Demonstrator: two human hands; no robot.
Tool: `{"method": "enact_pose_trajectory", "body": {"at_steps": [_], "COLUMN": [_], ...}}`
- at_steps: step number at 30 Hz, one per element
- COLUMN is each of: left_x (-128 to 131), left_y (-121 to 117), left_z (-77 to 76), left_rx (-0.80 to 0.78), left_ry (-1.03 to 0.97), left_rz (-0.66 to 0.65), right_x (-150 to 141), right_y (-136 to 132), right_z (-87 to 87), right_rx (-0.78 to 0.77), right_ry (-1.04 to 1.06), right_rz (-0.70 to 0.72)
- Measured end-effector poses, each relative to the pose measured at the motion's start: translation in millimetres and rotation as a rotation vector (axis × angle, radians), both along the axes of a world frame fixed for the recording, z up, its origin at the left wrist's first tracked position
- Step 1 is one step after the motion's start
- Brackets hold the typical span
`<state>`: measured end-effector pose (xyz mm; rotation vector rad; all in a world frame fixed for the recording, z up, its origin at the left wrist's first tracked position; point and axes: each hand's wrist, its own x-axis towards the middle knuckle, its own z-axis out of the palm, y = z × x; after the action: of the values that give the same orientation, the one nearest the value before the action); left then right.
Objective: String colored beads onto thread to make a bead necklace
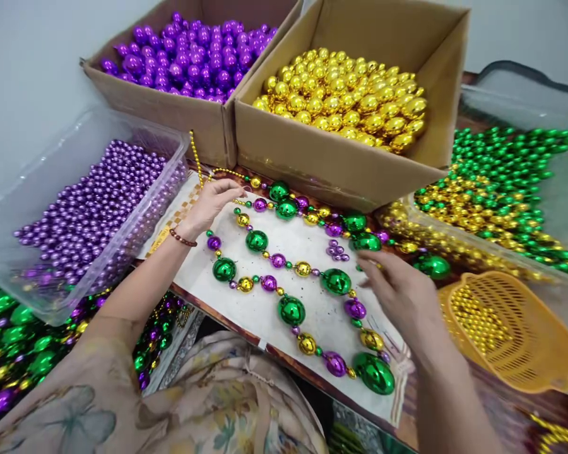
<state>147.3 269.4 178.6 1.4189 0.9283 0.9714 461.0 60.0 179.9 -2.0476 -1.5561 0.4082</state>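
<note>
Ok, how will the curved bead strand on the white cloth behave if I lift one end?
The bead strand should hang floppy, as it already bends round on the white cloth. It may swing unevenly, since the big green bead at the bend dwarfs its neighbours. Its round, glossy beads could slip in a loose grip.

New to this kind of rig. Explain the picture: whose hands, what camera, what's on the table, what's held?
No robot here: these are a person's bare hands, in a single picture from a camera worn on the head, looking forward and down. Strings of green, gold and purple beads lie on a white sheet, with some small loose purple beads. Around it stand cardboard boxes, clear tubs and an orange basket, all holding beads. The left hand pinches near one string's end; the right hand is blurred, so its grip is unclear.
</note>
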Motion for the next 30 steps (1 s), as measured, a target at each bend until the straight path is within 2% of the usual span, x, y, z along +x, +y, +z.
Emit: {"method": "enact_pose_trajectory", "body": {"at_steps": [3, 5, 8, 11, 14, 16, 19, 23, 30], "left_x": [6, 6, -4, -19, -26, -22, -7, 15, 37], "left_y": [-5, -7, -3, 8, 25, 40, 66, 95, 134], "left_z": [9.3, 11.2, 6.2, -3.2, -10.8, -13.7, -16.3, -18.9, -22.5], "left_rx": [0.1, 0.163, 0.204, 0.212, 0.218, 0.211, 0.138, -0.008, -0.065], "left_ry": [0.074, 0.119, 0.122, 0.165, 0.235, 0.251, 0.306, 0.336, 0.188], "left_rz": [-0.06, -0.066, 0.006, 0.054, 0.076, 0.228, 0.507, 0.798, 1.161], "right_x": [-73, -111, -133, -112, -82, -73, -76, -89, -84], "right_y": [88, 136, 171, 166, 146, 138, 136, 137, 124], "right_z": [12.0, 9.5, 0.0, -2.4, 8.3, 17.3, 23.0, 14.3, -2.4], "right_rx": [0.175, 0.159, 0.079, 0.06, 0.075, 0.101, 0.119, 0.073, -0.015], "right_ry": [0.437, 0.629, 0.71, 0.658, 0.594, 0.554, 0.536, 0.479, 0.418], "right_rz": [0.284, 0.426, 0.5, 0.433, 0.349, 0.317, 0.333, 0.4, 0.437]}}
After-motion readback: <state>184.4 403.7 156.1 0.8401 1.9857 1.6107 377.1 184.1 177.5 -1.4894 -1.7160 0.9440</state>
